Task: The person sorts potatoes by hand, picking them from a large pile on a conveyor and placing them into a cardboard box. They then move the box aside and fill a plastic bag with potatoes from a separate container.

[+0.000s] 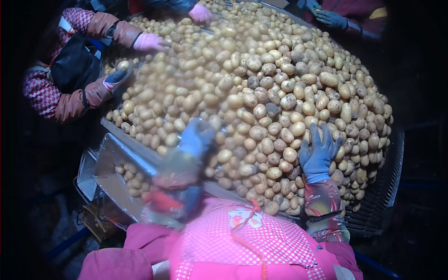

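A large heap of potatoes fills the sorting table before me; several of them carry dark soil. My left hand, in a blue glove, is blurred over the near left part of the heap. Its fingers look bent, and whether a potato is in them cannot be made out. My right hand, also blue-gloved, lies palm down on the potatoes at the near right with its fingers spread, and no potato is in its grip. A dark clod or potato lies in the heap between and beyond my hands.
A board edge bounds the table at the near left. Below it, an open box holds potatoes. Ridged metal borders the right side. One co-worker's pink-gloved hand reaches in from the left; other co-workers' gloved hands are at the far side.
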A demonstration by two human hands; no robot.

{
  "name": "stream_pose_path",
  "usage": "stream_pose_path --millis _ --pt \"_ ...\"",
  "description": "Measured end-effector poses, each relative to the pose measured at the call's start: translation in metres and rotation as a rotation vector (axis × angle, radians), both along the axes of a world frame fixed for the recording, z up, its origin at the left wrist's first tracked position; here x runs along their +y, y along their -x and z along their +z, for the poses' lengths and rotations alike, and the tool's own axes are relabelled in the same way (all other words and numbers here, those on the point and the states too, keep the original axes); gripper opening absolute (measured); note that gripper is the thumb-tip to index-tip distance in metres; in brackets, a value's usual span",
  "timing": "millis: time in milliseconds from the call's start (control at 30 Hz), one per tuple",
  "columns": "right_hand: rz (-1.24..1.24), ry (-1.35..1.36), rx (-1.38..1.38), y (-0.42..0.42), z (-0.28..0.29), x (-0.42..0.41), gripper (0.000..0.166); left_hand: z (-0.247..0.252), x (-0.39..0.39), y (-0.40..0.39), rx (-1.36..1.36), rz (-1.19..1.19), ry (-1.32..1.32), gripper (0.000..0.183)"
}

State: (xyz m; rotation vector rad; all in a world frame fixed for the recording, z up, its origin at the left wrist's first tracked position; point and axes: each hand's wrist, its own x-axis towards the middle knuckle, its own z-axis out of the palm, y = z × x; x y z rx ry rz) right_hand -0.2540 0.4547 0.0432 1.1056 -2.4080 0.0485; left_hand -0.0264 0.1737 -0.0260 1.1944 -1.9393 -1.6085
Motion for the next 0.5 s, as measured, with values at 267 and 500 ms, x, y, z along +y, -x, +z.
stream_pose_path --millis 267,500 --pt "0.298 -0.248 -0.454 -0.034 0.079 -0.115 0.069 -0.012 -0.001 -0.078 0.084 0.368 0.136 0.022" --pt "0.263 -0.403 -0.549 -0.048 0.008 -0.269 0.076 -0.034 -0.01 -0.083 -0.154 0.167 0.593 0.023"
